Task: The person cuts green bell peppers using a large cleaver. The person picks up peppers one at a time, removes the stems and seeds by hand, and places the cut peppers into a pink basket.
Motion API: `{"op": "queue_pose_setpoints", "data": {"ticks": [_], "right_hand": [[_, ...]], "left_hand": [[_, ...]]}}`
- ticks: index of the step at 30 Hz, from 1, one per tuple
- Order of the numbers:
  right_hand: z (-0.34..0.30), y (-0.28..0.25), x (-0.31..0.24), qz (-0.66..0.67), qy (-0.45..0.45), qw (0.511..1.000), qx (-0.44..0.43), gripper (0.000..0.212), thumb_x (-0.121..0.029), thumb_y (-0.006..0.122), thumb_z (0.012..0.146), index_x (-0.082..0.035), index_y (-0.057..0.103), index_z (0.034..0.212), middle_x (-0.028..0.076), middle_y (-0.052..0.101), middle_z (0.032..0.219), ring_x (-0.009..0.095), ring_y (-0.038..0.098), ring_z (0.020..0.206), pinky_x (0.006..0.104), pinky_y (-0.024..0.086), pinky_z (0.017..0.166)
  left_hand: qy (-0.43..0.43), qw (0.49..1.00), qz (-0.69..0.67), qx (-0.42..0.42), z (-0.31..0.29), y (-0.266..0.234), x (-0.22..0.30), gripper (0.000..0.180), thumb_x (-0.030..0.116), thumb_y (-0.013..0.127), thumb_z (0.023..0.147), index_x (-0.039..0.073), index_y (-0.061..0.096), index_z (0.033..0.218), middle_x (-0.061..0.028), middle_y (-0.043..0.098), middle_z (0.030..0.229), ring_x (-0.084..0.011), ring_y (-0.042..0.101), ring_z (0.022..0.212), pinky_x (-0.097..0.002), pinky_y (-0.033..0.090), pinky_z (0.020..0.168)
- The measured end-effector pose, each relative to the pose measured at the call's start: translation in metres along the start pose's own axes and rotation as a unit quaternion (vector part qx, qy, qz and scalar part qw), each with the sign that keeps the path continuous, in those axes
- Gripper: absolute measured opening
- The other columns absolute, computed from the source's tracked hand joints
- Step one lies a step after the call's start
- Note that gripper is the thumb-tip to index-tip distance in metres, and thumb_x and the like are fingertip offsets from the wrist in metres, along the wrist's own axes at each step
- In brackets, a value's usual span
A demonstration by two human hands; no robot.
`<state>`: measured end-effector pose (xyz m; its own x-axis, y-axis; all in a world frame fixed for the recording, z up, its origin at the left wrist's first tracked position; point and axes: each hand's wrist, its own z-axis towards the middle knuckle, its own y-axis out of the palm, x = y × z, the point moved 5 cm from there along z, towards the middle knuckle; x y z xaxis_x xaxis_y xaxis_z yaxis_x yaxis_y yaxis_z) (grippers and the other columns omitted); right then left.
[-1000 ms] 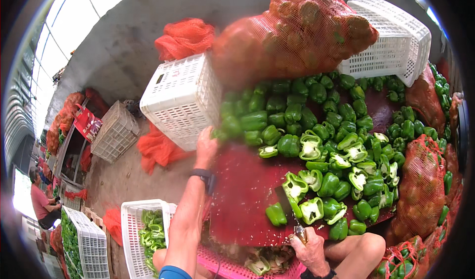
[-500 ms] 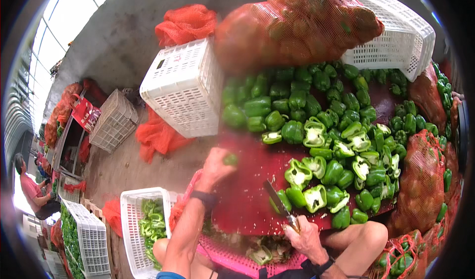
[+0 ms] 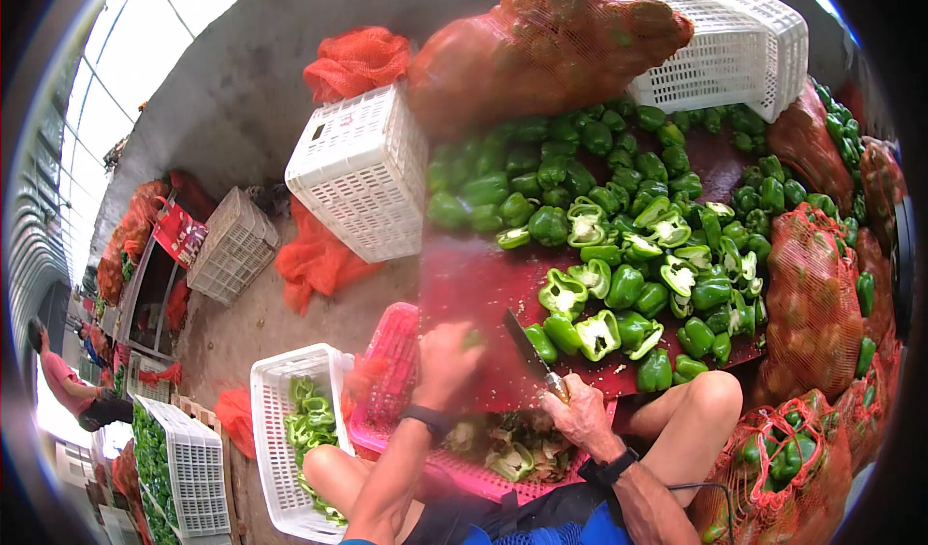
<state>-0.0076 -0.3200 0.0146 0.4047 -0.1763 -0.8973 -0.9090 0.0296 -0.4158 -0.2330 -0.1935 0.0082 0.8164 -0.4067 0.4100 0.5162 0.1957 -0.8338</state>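
My right hand (image 3: 580, 414) is closed around the handle of a knife (image 3: 523, 340), its blade pointing up and left over the red board (image 3: 474, 284). My left hand (image 3: 447, 361), smeared by motion, is at the board's near left edge; a small green pepper piece (image 3: 472, 338) shows at its fingertips. Just right of the blade lie whole green bell peppers (image 3: 562, 336) and cut halves (image 3: 599, 335) with pale insides. Beneath my hands, a pink basket (image 3: 380, 379) holds pepper cores and scraps (image 3: 517, 453).
A white crate (image 3: 266, 429) with cut pepper pieces stands left of my knee. An upturned white crate (image 3: 358, 177) is beyond it. Full red mesh sacks (image 3: 812, 303) line the right side; another mesh sack (image 3: 551, 52) lies behind the pepper pile. A person (image 3: 68, 381) is far left.
My left hand has moved right and down, still with green at its fingertips. The view has shifted, uncovering more of the pink basket. My right hand keeps hold of the knife.
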Motion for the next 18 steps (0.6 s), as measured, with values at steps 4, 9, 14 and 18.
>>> {"op": "queue_pose_setpoints", "data": {"ticks": [4, 9, 14, 18], "right_hand": [[-0.002, 0.001, 0.009, -0.015, -0.012, 1.000, 0.019, 0.030, -0.026, 0.071, 0.088, 0.000, 0.058, 0.095, 0.023, 0.067, 0.076, 0.042, 0.068, 0.073, 0.0484, 0.052, 0.063], [-0.002, -0.003, 0.005, -0.046, -0.121, 0.990, 0.050, 0.029, -0.025, 0.071, 0.086, 0.000, 0.056, 0.093, 0.019, 0.064, 0.072, 0.037, 0.067, 0.068, 0.0450, 0.051, 0.061], [-0.004, 0.001, 0.003, -0.114, -0.178, 0.977, 0.038, 0.008, -0.020, 0.067, 0.088, -0.013, 0.068, 0.091, 0.017, 0.052, 0.083, 0.038, 0.062, 0.068, 0.0478, 0.050, 0.058], [-0.001, 0.000, 0.005, -0.091, -0.155, 0.983, 0.041, 0.009, -0.022, 0.066, 0.088, -0.013, 0.067, 0.089, 0.016, 0.052, 0.083, 0.037, 0.062, 0.068, 0.0478, 0.050, 0.059]], "left_hand": [[0.006, 0.997, -0.076, 0.001, 0.001, 0.000, -0.003, 0.020, 0.016, 0.077, 0.077, 0.008, 0.074, 0.095, -0.0137, 0.071, 0.093, -0.0323, 0.068, 0.089, -0.0410, 0.054, 0.080], [-0.056, 0.977, -0.204, -0.014, 0.012, -0.018, 0.005, 0.011, 0.010, 0.070, 0.087, 0.003, 0.074, 0.094, -0.0079, 0.074, 0.091, -0.0215, 0.069, 0.084, -0.0336, 0.055, 0.077], [-0.213, 0.832, -0.512, 0.016, 0.027, -0.073, 0.001, 0.018, 0.008, 0.063, 0.095, -0.004, 0.069, 0.107, -0.0132, 0.073, 0.094, -0.0204, 0.071, 0.082, -0.0350, 0.059, 0.076], [-0.116, 0.796, -0.589, 0.077, 0.022, -0.157, 0.059, 0.017, 0.003, 0.059, 0.095, -0.005, 0.067, 0.108, -0.0147, 0.071, 0.093, -0.0226, 0.071, 0.082, -0.0395, 0.060, 0.080]]}}
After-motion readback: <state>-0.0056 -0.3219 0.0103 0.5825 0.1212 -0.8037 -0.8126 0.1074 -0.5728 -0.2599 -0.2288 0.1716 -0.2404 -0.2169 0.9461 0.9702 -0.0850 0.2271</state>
